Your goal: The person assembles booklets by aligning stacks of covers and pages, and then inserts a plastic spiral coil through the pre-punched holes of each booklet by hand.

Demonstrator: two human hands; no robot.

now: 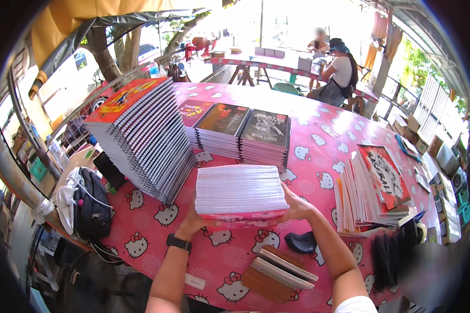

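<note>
A thick white paper stack [238, 190] sits in front of me on the pink patterned table, with a strip of pink and red along its lower front edge. My left hand [194, 221] grips its left side, and my right hand [295, 205] holds the right side; some fingers are hidden by the paper. Just beyond stand shorter stacks of spiral-bound books, one with an orange and dark cover [224, 119], another with a black cover [266, 127]. To the left rises a tall, leaning stack of spiral-bound books [154, 138] topped by a red-orange cover.
Fanned sheets [351, 195] and a red-black cover [384, 175] lie at right, near black coils [389, 261]. Brown wooden pieces [271, 279] and a dark curved object [301, 242] are close by. A backpack [95, 208] rests left. People [339, 73] sit at a far table.
</note>
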